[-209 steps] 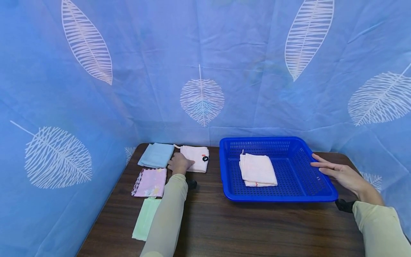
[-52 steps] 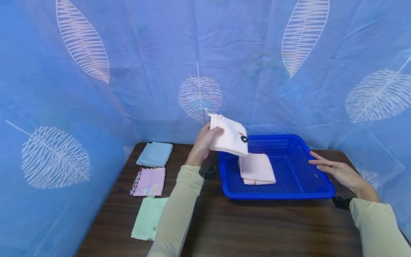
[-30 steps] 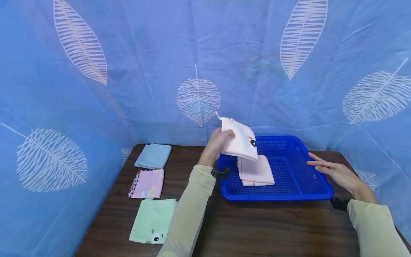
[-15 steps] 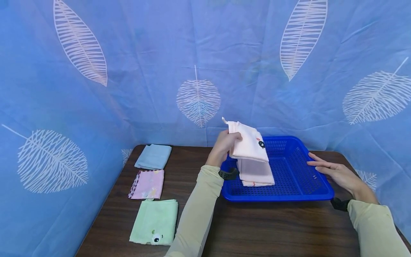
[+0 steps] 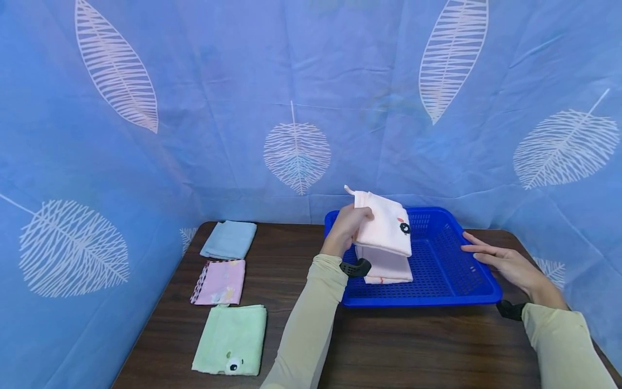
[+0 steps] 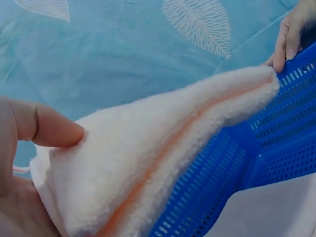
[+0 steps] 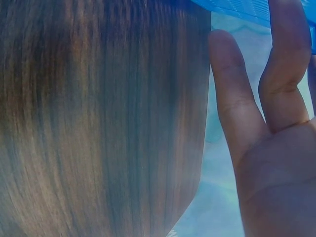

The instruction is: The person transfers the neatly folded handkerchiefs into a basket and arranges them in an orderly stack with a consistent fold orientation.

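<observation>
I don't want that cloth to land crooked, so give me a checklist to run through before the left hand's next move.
1. Left hand has a grip on the held cloth: ok, thumb pressed on its upper face.
2. Held cloth above the blue basket: ok, over its left part.
3. Held cloth level: not ok, it hangs tilted.
4. Right hand at the blue basket: ok, fingers at its right rim.
5. Lower cloth lying flat throughout: cannot tell, the held one hides part of it.
</observation>
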Available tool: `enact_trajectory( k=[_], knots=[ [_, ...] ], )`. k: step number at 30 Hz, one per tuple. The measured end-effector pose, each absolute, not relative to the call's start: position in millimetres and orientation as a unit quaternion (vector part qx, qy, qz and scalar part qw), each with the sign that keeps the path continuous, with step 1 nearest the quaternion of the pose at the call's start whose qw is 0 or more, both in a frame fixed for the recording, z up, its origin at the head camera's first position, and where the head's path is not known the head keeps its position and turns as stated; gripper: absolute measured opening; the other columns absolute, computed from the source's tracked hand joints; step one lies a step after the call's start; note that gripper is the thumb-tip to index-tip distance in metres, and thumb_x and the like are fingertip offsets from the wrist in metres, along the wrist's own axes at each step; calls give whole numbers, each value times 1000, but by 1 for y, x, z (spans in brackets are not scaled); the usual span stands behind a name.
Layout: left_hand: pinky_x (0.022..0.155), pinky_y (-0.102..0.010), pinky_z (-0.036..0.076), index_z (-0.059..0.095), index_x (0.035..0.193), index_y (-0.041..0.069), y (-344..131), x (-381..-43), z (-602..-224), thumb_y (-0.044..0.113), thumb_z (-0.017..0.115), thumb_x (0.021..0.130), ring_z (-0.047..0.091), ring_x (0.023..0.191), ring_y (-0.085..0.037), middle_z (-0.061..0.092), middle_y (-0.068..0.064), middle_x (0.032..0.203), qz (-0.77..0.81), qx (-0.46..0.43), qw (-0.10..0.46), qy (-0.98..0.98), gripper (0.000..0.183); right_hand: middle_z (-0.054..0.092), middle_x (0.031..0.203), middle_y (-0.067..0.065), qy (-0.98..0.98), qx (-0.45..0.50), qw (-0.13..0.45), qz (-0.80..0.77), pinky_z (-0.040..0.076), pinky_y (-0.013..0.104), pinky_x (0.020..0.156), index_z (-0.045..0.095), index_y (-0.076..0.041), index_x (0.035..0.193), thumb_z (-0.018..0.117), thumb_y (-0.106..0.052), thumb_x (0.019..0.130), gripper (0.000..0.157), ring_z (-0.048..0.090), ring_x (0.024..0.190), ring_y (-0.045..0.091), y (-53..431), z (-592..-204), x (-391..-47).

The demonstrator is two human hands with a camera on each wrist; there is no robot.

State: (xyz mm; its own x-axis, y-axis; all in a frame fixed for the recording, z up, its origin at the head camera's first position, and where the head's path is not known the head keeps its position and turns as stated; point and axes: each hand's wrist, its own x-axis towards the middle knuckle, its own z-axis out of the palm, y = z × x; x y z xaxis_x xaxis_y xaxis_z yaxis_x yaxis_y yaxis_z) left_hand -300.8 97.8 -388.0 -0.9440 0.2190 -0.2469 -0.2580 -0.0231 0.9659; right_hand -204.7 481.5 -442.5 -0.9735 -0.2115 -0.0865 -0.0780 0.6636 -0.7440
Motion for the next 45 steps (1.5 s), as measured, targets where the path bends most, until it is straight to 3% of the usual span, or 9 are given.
enact_trajectory(
  k=[4,6,8,10,12,14,17,38,45],
  knots=[
    [87,-43,56,59,138,12,101,-301,-392,16,67,84,63,100,-22,67,-4,119,711,-27,173,681,54,22,164,-29,909,-76,83,-402,43,5,84,52,-9,149,43,-40,110,51,28,111,-37,481,-442,-204],
    [74,-38,55,59,140,14,99,-302,-394,16,66,85,59,77,-17,67,-2,98,706,-35,179,684,56,21,165,-27,908,-78,86,-403,42,4,84,52,-9,150,42,-40,110,51,27,112,-37,479,-444,-204],
    [57,-31,47,58,141,17,97,-303,-396,16,65,85,46,54,-13,57,3,71,703,-35,187,685,56,21,166,-26,906,-79,87,-407,41,4,84,51,-9,150,42,-40,110,51,27,113,-37,478,-446,-204],
    [47,-28,40,56,143,16,96,-304,-398,15,65,85,34,42,-12,50,3,61,705,-31,191,682,58,21,166,-25,904,-81,88,-411,41,4,85,51,-9,150,42,-39,110,51,27,113,-37,477,-446,-204],
    [50,-28,45,58,140,14,97,-304,-400,15,65,85,46,46,-12,56,2,66,707,-20,189,681,55,21,166,-24,904,-79,88,-412,43,5,84,52,-8,149,42,-39,110,51,29,113,-36,478,-445,-204],
    [61,-30,53,60,135,11,99,-303,-402,14,66,84,60,63,-14,67,-1,87,710,-11,187,679,52,21,166,-26,907,-73,89,-406,43,7,84,52,-10,150,42,-41,110,52,29,112,-35,480,-443,-203],
    [78,-36,57,64,126,11,103,-301,-408,12,66,84,66,91,-19,69,-5,109,709,-6,189,679,42,20,166,-26,911,-65,95,-397,44,8,84,51,-12,151,42,-43,109,53,28,112,-34,482,-442,-204],
    [71,-32,55,63,125,12,111,-307,-429,11,63,88,67,86,-18,69,-4,106,716,32,230,659,37,20,164,-29,908,-61,94,-404,46,11,84,51,-12,151,42,-43,109,53,29,111,-34,481,-442,-204],
    [63,-30,54,65,116,9,112,-307,-434,8,61,88,64,75,-17,68,-5,98,709,31,228,667,29,21,165,-27,898,-69,92,-424,47,10,83,51,-8,150,43,-39,110,52,32,111,-37,481,-443,-205]
  ],
)
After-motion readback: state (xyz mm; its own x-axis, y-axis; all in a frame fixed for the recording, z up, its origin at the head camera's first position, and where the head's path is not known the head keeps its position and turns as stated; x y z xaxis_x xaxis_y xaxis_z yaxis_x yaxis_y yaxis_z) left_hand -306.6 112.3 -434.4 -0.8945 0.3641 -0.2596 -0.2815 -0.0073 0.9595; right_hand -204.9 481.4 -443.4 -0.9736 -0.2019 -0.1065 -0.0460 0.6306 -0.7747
